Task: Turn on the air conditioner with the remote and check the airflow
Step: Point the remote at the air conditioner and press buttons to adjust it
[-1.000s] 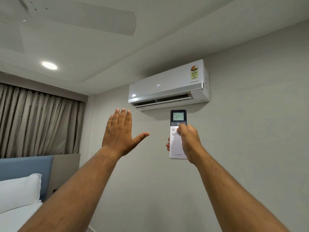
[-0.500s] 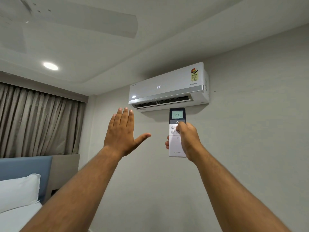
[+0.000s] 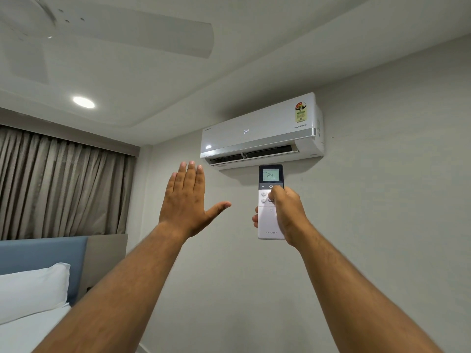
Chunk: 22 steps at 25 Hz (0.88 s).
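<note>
White air conditioner (image 3: 260, 131) with silver band; white remote (image 3: 266, 220), black top; taupe pleated curtain (image 3: 61, 184); blue headboard (image 3: 40, 256).

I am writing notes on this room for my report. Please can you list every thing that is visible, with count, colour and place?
air conditioner: 1, white, high on wall, shows 24
remote: 1, white, dark top, below the unit, shows 24
ceiling fan: 1, white, top left
ceiling light: 1, lit, left
curtain: 1, grey-brown, left
headboard: 1, blue, lower left
pillow: 1, white, lower left
left hand: open, raised
right hand: holds remote
</note>
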Motion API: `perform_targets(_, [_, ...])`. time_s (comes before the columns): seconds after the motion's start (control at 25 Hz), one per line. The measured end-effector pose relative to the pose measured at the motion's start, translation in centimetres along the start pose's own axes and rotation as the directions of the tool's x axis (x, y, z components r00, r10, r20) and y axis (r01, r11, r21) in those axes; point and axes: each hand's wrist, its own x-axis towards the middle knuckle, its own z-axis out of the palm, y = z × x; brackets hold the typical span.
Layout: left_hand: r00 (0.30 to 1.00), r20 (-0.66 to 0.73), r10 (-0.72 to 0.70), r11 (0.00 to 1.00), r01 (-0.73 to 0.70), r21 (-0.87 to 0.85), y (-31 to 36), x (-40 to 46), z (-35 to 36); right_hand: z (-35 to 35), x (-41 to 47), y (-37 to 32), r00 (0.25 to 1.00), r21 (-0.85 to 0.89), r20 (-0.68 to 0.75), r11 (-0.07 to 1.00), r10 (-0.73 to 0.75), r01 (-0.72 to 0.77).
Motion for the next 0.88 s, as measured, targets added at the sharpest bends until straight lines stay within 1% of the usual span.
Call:
perform_targets(0.24, [1.000,-0.006,-0.001,1.000,0.000,-0.023,0.0,-0.3,0.0,0.4,-0.2,0.3,1.000,-0.006,0.014,1.000,0.014,-0.014])
perform_targets(0.48, [1.000,0.008,-0.013,1.000,0.013,-0.004,-0.6,-0.6,0.2,1.1,-0.3,0.9,0.999,-0.017,0.017,0.999,0.031,-0.031])
perform_targets(0.88, [1.000,-0.021,-0.010,1.000,0.010,0.008,-1.3,-0.9,0.8,1.9,-0.2,1.2,0.999,0.014,0.025,0.999,0.032,-0.033])
